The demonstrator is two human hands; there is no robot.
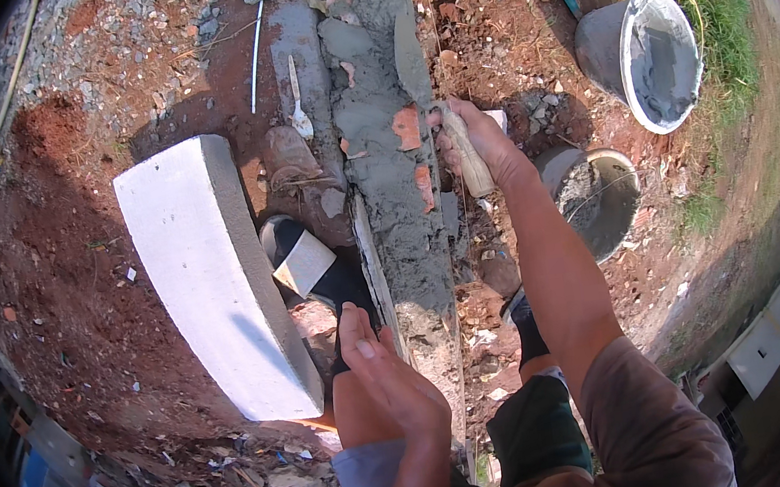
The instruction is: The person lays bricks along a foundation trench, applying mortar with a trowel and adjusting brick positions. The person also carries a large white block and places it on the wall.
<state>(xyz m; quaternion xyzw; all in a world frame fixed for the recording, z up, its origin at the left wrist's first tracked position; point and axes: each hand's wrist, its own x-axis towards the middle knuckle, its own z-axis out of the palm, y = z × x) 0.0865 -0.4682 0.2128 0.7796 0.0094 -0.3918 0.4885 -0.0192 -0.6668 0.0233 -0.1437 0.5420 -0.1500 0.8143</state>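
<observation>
My right hand [477, 143] is closed around the pale wooden handle [471, 163] of a trowel, at the right edge of a strip of wet grey mortar [394, 219]. A grey blade-like shape [408, 51] lies along that edge farther up; whether it belongs to the trowel is hard to tell. Orange brick pieces [406, 128] sit in the mortar beside my hand. My left hand [389, 375] holds nothing, its fingers stretched out above my left leg. Left of that leg a long pale block [210, 280] rests on the soil.
At right, a tilted bucket [628, 58] contains grey liquid; a second bucket [619, 191] below it contains grey mix. A white spoon-shaped tool [300, 118] and a thin white rod [258, 57] lie left of the mortar. A hose [2, 116] curves along the far left over rubble.
</observation>
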